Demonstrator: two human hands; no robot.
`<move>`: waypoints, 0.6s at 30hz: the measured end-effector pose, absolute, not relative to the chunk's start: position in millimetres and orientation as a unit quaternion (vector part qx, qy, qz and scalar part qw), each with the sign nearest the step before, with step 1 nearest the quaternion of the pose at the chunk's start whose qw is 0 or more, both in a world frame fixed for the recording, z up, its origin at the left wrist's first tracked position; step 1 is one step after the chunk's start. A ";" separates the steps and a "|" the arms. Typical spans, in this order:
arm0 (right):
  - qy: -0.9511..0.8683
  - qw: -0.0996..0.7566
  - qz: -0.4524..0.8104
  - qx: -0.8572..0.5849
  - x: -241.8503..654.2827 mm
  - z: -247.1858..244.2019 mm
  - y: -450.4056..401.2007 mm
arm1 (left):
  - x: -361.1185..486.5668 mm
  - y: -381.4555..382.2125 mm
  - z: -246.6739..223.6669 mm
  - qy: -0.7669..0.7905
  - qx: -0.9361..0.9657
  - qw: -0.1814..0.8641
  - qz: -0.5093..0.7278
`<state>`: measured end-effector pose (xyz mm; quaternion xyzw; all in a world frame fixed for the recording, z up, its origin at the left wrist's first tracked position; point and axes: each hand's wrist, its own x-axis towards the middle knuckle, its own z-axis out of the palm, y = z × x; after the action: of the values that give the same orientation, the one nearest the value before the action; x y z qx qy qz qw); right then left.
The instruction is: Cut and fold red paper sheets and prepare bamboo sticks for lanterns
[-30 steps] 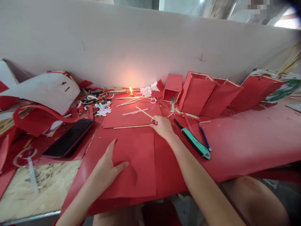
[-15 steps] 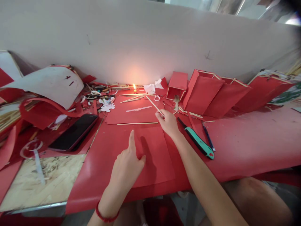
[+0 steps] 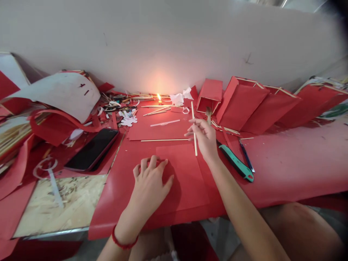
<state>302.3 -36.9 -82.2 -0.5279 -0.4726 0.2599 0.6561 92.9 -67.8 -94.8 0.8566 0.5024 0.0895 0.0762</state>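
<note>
Thin pale wooden stick (image 3: 193, 117), upright, pinched between thumb and fingers of the right hand (image 3: 205, 139) just above a flat red paper sheet (image 3: 186, 185), left hand (image 3: 149, 185) resting on it with fingers curled and parted, teal-handled utility knife (image 3: 236, 163) beside the right hand.

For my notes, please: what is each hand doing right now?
Left hand: open, resting on red paper.
Right hand: closed, holding a wooden stick.

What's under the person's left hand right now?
The left hand rests on a red paper sheet, lying on the red table covering. The patch directly beneath the palm is hidden.
</note>
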 end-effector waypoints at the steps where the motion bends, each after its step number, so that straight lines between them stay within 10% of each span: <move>1: -0.486 0.636 0.290 -0.524 293.4 -78.3 -46.8 | 89.9 -64.5 -93.9 0.489 0.864 0.078 0.089; 18: -0.658 0.319 0.265 -0.629 216.8 -119.5 -94.7 | 54.2 43.9 -86.8 0.292 0.921 0.258 0.021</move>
<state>216.8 -94.7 -119.5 -0.6286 -0.6579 0.2649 0.3191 54.2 43.9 -86.8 0.9208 0.2917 0.0207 0.2580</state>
